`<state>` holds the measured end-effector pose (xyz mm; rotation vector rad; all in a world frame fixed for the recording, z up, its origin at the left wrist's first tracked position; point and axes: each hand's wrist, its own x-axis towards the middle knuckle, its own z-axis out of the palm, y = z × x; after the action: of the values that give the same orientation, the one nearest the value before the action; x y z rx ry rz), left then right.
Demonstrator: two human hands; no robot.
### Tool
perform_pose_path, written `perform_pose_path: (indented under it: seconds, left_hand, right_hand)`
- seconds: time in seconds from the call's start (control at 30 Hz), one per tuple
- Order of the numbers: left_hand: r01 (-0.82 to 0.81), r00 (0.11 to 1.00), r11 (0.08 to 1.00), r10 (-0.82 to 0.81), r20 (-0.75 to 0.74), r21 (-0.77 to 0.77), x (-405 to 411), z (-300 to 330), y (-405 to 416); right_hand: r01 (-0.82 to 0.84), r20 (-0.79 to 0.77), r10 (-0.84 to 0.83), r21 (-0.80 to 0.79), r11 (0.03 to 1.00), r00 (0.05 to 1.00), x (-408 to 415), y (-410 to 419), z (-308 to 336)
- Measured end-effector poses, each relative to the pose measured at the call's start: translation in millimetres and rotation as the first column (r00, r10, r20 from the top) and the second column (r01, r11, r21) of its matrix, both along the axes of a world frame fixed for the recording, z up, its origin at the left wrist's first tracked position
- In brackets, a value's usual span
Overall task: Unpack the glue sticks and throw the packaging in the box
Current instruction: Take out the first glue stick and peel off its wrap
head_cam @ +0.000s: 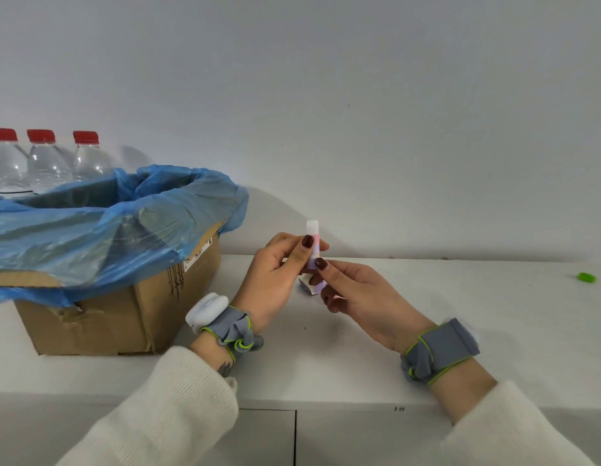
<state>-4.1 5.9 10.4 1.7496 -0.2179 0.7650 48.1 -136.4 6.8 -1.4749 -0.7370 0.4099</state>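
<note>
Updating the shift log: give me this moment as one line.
left hand: holds glue stick upright | right hand: pinches packaging at its base | box: left, bag-lined | packaging not yet binned

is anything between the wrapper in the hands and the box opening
Nothing visible blocks it. The packaging is held with the glue stick by the left hand and right hand, just right of the cardboard box, whose blue-bag-lined top is open.

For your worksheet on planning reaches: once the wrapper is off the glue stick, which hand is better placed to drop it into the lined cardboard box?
Probably the left hand. It is nearer the blue-bag-lined cardboard box, which stands to the person's left, so the right hand would have to cross over.
</note>
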Motion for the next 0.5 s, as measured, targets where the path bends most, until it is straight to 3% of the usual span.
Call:
perform_pose_path:
  seconds: [0.1,0.2,0.27,0.33,0.5]
  left_hand:
    - [-0.096,0.995,0.994,0.097,-0.028,0.046,2.2,-3.2,2.0]
    - [-0.178,0.98,0.976,0.187,-0.069,0.128,3.8,-7.0,5.1]
    - [-0.209,0.968,0.957,0.231,-0.094,0.199,5.1,-10.2,5.6]
    - [-0.227,0.958,0.943,0.262,-0.12,0.244,5.6,-13.0,6.1]
    - [-0.236,0.921,0.91,0.322,-0.22,0.341,6.3,-16.3,7.5]
  right_hand:
    - [0.225,0.195,-0.21,-0.061,0.972,0.958,2.3,-2.3,0.4]
    - [0.474,0.452,-0.392,-0.08,0.877,0.801,7.3,-5.4,-1.1]
    - [0.537,0.562,-0.378,-0.142,0.832,0.735,9.9,-6.7,-3.5]
    - [0.539,0.617,-0.298,-0.247,0.805,0.728,12.0,-6.8,-7.9]
    - [0.522,0.598,-0.265,-0.308,0.795,0.756,17.3,-7.4,-13.8]
